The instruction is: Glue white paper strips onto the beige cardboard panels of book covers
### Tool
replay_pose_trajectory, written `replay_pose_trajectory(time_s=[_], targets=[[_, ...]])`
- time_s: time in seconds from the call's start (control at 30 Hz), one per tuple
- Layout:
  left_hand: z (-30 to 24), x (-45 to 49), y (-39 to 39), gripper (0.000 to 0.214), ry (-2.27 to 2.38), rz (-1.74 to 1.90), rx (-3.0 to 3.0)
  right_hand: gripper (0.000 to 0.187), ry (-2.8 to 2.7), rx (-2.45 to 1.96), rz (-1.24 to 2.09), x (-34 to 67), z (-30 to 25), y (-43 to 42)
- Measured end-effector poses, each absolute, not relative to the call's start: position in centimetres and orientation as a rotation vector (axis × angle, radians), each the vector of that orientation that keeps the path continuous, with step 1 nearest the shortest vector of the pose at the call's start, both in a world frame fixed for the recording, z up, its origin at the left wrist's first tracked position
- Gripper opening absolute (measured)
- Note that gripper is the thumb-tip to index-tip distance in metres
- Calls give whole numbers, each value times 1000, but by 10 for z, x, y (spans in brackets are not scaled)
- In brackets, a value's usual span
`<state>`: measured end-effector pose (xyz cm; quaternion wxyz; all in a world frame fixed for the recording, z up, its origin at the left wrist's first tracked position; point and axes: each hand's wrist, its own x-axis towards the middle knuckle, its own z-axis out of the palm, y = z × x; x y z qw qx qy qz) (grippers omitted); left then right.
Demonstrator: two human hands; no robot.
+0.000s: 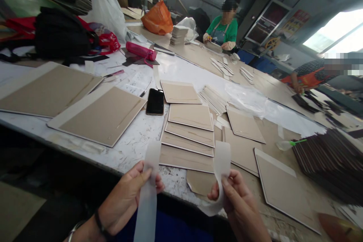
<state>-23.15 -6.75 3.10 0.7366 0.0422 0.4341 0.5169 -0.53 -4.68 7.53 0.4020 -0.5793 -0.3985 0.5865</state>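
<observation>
My left hand (127, 189) pinches a long translucent whitish strip (149, 200), which hangs down past the table's front edge. A similar pale strip (222, 157) is gripped between thumb and fingers of my right hand (235, 200), its lower part curling to the left. Whether both strips are one piece is not visible. Just beyond the hands, several beige boards (187, 157) with light edges lie overlapped like steps, thin brownish streaks across them. To the right rests a beige board (286, 193) with a pale band along its top.
Two large beige boards (96, 115) and a phone (155, 101) lie at left. A pink pouch (141, 51), black bag (61, 32) and orange bag (158, 19) sit farther back. Dark boards (329, 162) are stacked at right, beside a green-tipped bottle (286, 144). Two people (222, 30) work across the table.
</observation>
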Motion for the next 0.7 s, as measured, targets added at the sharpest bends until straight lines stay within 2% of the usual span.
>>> replay_pose_trajectory(time_s=[0.17, 0.37, 0.53, 0.7], targets=[[27, -245, -72, 26, 880, 1202, -41, 25, -1461, -1483, 1518, -18, 67, -34], [37, -249, -71, 51, 946, 1164, 221, 17, -1861, -1413, 1577, -46, 71, -19], [42, -253, -56, 37, 1096, 1034, 464, 8, -2108, -1313, 1546, -58, 77, -12], [38, -251, -54, 39, 1277, 1031, 489, 7, -2109, -1463, 1575, -36, 76, -14]])
